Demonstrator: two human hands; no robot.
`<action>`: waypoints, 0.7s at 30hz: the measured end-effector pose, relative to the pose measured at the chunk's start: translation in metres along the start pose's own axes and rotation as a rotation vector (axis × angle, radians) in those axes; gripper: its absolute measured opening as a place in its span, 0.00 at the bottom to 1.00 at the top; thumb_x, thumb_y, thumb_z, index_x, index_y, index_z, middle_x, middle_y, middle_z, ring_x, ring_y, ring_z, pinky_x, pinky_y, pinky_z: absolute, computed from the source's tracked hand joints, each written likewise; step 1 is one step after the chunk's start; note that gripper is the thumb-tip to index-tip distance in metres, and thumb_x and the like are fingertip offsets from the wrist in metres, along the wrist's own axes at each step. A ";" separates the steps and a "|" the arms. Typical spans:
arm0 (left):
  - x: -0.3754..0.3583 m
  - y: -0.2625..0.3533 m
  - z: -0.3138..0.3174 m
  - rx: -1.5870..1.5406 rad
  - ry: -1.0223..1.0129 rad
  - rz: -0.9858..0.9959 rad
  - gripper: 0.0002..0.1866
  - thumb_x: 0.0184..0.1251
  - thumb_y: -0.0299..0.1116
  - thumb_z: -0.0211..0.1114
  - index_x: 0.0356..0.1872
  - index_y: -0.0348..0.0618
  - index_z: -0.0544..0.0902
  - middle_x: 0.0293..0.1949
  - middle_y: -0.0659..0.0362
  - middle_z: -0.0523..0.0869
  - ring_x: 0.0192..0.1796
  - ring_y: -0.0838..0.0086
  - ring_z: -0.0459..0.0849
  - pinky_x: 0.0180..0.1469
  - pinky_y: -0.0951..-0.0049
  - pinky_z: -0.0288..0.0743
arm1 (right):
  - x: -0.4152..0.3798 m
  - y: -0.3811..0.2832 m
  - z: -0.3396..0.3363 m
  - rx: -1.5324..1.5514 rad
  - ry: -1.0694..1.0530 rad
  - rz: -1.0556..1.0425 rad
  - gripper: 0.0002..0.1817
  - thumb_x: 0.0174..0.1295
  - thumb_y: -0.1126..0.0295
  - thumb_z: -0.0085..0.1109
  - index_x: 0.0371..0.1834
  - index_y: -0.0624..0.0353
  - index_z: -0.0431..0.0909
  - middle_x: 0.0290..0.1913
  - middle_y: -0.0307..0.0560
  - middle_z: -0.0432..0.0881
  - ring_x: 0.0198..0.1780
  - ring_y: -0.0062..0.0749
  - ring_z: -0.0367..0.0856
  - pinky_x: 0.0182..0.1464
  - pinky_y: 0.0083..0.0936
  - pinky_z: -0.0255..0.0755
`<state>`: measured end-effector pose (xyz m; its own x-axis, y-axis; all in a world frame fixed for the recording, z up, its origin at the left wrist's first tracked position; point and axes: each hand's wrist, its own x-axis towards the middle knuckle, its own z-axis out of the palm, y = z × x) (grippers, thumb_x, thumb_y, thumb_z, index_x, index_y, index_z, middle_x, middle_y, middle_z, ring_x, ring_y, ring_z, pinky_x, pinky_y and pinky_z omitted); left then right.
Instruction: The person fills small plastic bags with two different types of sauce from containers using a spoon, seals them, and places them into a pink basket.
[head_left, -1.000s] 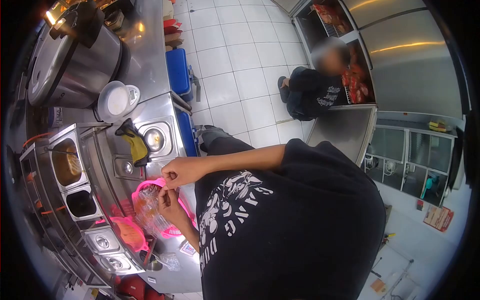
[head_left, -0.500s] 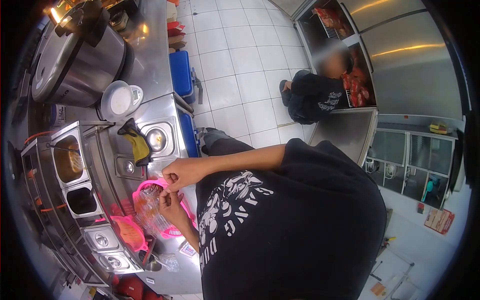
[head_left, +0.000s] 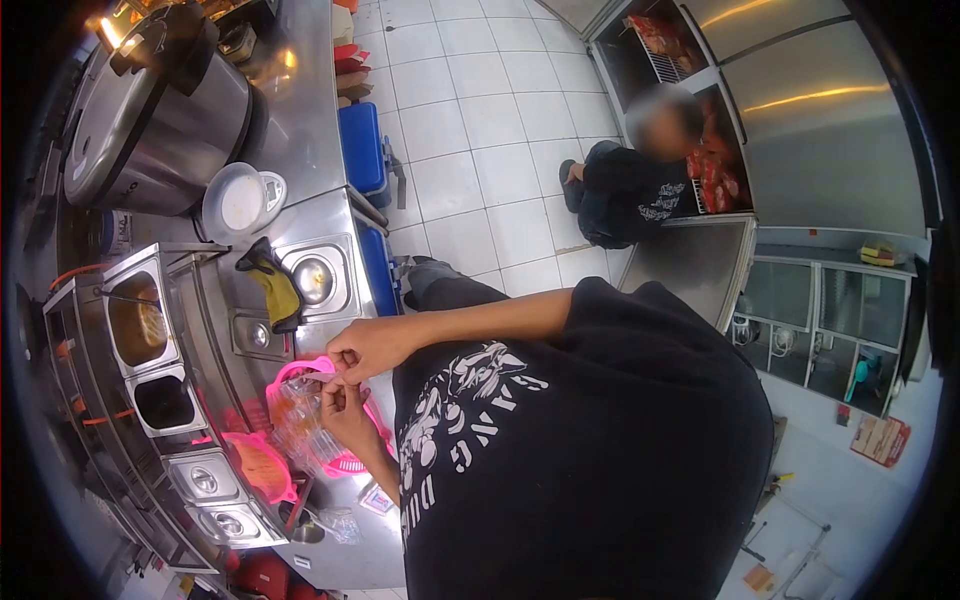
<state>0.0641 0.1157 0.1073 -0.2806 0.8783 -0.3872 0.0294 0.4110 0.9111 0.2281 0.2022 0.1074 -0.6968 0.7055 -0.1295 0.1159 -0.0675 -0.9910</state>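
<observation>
A clear plastic bag (head_left: 300,420) with something orange inside lies over a pink basket (head_left: 347,464) on the steel counter. My right hand (head_left: 375,345), the upper one in the view, pinches the bag's top edge. Just below it, my left hand (head_left: 347,417) has its fingers closed on the same edge. The two hands' fingertips are close together. A second pink basket (head_left: 262,466) holding something orange sits beside the bag, partly under the rack.
Near my right hand are a lidded steel container (head_left: 313,280), yellow-black gloves (head_left: 275,290) and a scale (head_left: 243,200). Steel pans (head_left: 140,320) stand in a rack beyond the baskets. A large cooker (head_left: 160,120) is farther up. Another person (head_left: 640,195) crouches by an open fridge.
My right hand's fingers have shifted slightly along the bag's edge, and a pale strip of plastic now shows between the hands. The crouching person's head has moved a little.
</observation>
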 end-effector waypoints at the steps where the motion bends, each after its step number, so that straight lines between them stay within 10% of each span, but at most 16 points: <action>1: 0.000 0.000 0.000 0.006 -0.001 -0.001 0.06 0.70 0.30 0.67 0.37 0.39 0.80 0.33 0.65 0.83 0.34 0.84 0.78 0.36 0.84 0.72 | 0.001 0.001 0.000 0.000 -0.001 0.000 0.22 0.63 0.51 0.65 0.33 0.63 0.76 0.27 0.47 0.80 0.30 0.31 0.77 0.34 0.29 0.71; 21: -0.002 0.000 -0.003 0.006 -0.161 0.008 0.06 0.74 0.30 0.62 0.45 0.38 0.77 0.40 0.61 0.82 0.42 0.81 0.80 0.42 0.79 0.79 | 0.001 -0.001 0.001 -0.167 0.020 0.032 0.15 0.59 0.58 0.63 0.30 0.61 0.77 0.30 0.52 0.83 0.35 0.47 0.83 0.36 0.40 0.72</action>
<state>0.0617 0.1130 0.1086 -0.1233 0.9090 -0.3981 0.0364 0.4051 0.9136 0.2266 0.2022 0.1084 -0.6766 0.7191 -0.1586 0.2547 0.0265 -0.9667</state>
